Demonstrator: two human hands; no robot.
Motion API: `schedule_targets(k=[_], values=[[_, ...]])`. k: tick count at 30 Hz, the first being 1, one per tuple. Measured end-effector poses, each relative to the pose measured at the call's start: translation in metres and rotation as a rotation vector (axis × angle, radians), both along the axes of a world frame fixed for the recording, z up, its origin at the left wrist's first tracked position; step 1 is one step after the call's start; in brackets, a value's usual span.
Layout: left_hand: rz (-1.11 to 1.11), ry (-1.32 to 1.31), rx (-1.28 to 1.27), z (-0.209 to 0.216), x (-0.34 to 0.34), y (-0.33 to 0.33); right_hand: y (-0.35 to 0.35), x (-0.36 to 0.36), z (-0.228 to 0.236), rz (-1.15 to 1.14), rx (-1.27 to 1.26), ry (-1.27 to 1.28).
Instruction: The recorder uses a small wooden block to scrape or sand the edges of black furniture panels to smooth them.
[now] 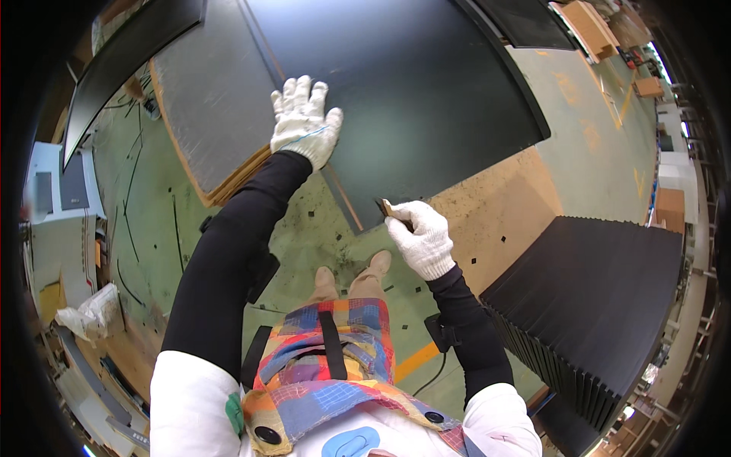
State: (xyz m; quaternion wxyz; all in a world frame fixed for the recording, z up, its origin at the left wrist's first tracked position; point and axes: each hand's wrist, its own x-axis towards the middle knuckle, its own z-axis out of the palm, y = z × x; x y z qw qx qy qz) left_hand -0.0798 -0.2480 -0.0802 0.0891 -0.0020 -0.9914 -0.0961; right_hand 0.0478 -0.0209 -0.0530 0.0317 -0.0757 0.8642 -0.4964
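Observation:
A large, smooth black panel (426,99) lies in front of me, with a narrow strip along its left edge. My left hand (304,126), in a white knit glove, rests flat on that panel near the left edge, fingers spread. At the panel's near corner, my right hand (420,240), also gloved, pinches a small, dark, flat piece (386,208) between thumb and fingers. Its exact kind is not clear, since the fingers cover most of it. The piece is at or right beside the corner edge.
A stack of grey-topped boards (209,107) adjoins the panel's left side. To my right stands a tall stack of black panels (594,282). Black strips (177,228) and small dark scraps litter the green floor. A clear plastic bag (91,314) lies at the left.

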Motion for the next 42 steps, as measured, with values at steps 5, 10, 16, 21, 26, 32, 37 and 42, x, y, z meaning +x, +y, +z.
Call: schedule_targets(k=[5,10,16,21,26,32,37,42], values=[[-0.030,0.024,0.007,-0.003,-0.001,0.002,0.069,-0.042,-0.015,-0.241,-0.068,-0.107],[-0.052,0.062,0.000,-0.001,0.001,0.003,0.124,-0.081,-0.005,-0.280,-0.062,-0.033],[-0.087,0.073,0.025,-0.010,0.009,-0.014,0.191,-0.129,-0.018,-0.331,-0.016,-0.046],[-0.180,0.149,0.014,-0.004,0.012,-0.031,0.249,-0.162,-0.015,-0.387,0.151,0.000],[-0.194,0.124,0.007,-0.007,0.016,-0.038,0.269,-0.167,-0.010,-0.188,0.513,0.495],[-0.198,0.119,-0.012,-0.002,0.017,-0.040,0.269,-0.164,-0.036,-0.186,0.655,0.714],[-0.208,0.082,-0.035,-0.004,0.017,-0.047,0.235,-0.148,-0.049,-0.375,0.435,0.591],[-0.216,0.059,-0.046,0.004,0.015,-0.046,0.202,-0.123,-0.050,-0.330,0.272,0.585]])
